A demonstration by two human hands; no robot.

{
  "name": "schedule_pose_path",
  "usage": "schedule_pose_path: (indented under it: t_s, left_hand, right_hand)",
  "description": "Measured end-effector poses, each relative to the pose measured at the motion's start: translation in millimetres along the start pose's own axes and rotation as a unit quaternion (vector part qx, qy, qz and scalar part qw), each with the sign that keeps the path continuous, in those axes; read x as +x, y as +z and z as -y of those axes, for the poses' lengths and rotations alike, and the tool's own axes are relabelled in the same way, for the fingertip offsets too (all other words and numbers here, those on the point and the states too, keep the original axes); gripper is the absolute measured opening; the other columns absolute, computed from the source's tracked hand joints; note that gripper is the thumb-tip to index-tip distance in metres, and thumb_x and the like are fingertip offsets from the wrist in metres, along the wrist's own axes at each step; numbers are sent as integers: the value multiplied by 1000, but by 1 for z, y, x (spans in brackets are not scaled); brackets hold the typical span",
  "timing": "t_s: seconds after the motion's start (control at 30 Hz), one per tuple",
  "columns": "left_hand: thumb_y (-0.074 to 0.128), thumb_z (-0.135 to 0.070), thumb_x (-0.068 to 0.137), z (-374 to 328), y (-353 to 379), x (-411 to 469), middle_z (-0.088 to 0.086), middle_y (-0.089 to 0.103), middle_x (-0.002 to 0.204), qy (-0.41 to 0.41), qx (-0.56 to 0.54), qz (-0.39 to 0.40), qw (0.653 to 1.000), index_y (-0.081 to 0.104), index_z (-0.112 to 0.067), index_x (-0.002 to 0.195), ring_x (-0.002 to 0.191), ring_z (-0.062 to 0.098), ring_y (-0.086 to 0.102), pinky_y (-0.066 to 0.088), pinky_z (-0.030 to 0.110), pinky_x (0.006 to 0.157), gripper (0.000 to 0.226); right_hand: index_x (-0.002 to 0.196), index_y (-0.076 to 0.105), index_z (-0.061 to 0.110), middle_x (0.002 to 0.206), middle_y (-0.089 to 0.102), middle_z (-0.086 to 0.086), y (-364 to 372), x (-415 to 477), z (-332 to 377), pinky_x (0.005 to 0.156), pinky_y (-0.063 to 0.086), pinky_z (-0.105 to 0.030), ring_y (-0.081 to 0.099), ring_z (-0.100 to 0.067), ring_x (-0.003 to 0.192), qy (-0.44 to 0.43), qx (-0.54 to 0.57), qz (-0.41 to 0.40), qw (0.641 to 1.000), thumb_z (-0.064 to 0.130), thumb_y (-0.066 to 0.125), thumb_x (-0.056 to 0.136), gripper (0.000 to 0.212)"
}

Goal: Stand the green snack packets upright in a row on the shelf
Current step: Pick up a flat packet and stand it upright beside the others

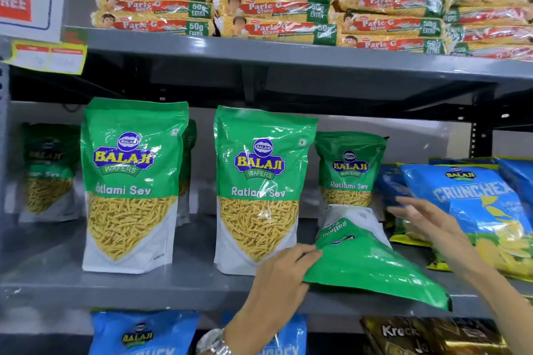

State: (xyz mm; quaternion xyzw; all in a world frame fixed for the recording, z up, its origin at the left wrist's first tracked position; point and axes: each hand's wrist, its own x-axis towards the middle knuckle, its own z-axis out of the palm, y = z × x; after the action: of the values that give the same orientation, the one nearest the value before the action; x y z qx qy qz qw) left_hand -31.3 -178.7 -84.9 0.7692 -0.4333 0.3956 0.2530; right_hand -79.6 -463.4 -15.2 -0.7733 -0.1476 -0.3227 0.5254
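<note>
Nearest, left hand (281,274) reaching up over the grey shelf (115,282) edge, fingers (307,252) closing on the left edge of a tipped green packet (366,265), pinching it. Lying slanted, top end toward the camera and overhanging the shelf edge, base pointing back. Right hand (427,219) hovering just beside the packet's base, fingers spread and gripping nothing, in front of a blue Crunchex bag (473,199). Further left, standing upright: two large green packets (131,181) (259,187). Behind the tipped one, standing at the back, a smaller-looking green packet (349,167).

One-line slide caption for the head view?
Left hand grips a toppled green packet beside two upright ones; right hand open.
</note>
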Motion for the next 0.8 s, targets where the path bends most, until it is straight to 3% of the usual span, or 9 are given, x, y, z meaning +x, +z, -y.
schedule_pose_path:
  t_s: [0.07, 0.1, 0.2, 0.27, 0.4, 0.47, 0.53, 0.67, 0.8]
  left_hand:
    - [58, -3, 51, -2, -1, 5, -12, 69, 108, -2, -11, -11, 1000, 63, -24, 111, 89, 7, 67, 56, 23, 66, 64]
    - [57, -3, 52, -3, -1, 8, -12, 70, 108, 1, -10, -20, 1000, 65, -24, 110, 89, 7, 67, 56, 22, 66, 62]
    - [54, -6, 61, -9, -5, 27, -8, 71, 107, 12, -20, -53, 998, 67, -20, 109, 93, 7, 67, 55, 23, 75, 52]
    - [48, -13, 66, -14, -12, 46, -6, 73, 104, -1, -24, -87, 996, 69, -19, 106, 92, 7, 65, 51, 21, 81, 46]
    - [61, -18, 72, -25, -30, 94, 1, 75, 95, -20, -37, -116, 992, 72, -15, 100, 84, 16, 68, 51, 27, 77, 30]
    - [68, -22, 76, -31, -42, 117, 3, 75, 97, -25, -42, -117, 992, 72, -14, 101, 82, 17, 67, 48, 23, 77, 26]
    - [68, -26, 78, -32, -53, 138, 3, 74, 98, -35, -29, -119, 992, 71, -15, 102, 77, 13, 62, 39, 14, 73, 26]
    - [68, -34, 78, -30, -64, 177, 4, 71, 80, -60, -23, -137, 988, 70, -12, 93, 62, 15, 52, 31, 12, 53, 27]
    - [66, -29, 82, -29, -63, 204, 13, 68, 89, -79, 47, -131, 987, 56, -9, 108, 82, 30, 61, 41, 32, 65, 35]
  right_hand:
    - [102, 66, 46, 100, 68, 33, -20, -14, -19, 95, 47, -21, 58, -6, 112, 7, -88, 29, 996, -8, 56, 84, 58]
    - [102, 62, 58, 105, 63, 39, -26, -24, -23, 100, 45, -30, 56, 0, 115, 10, -128, 60, 990, -7, 61, 77, 69]
    - [105, 52, 69, 110, 53, 51, -15, -38, -9, 99, 42, -16, 49, 25, 105, 31, -174, 142, 974, 52, 73, 61, 52]
    - [87, 70, 53, 87, 68, 39, -2, -36, -1, 75, 43, 2, 58, 25, 82, 26, -105, 98, 989, 59, 81, 47, 43]
    - [73, 67, 18, 61, 72, 16, 2, -4, -3, 53, 47, -3, 67, 2, 65, 42, -10, 17, 999, 44, 92, 31, 55]
    - [63, 57, 14, 38, 59, 17, 2, 14, 5, 42, 40, -4, 57, 1, 51, 40, 4, -45, 998, 30, 88, 53, 37]
    - [59, 47, 12, 28, 42, 13, 3, 29, 12, 32, 28, -7, 40, 2, 33, 10, -10, -76, 997, 44, 83, 57, 48]
    - [72, 55, 16, 44, 64, 18, -3, 57, 13, 44, 42, -4, 59, 6, 49, 6, 42, -83, 996, 7, 75, 68, 22]
    - [85, 63, 15, 81, 71, 1, -5, 78, 6, 56, 51, -8, 68, 4, 62, 16, 66, -87, 994, 7, 71, 75, 15]
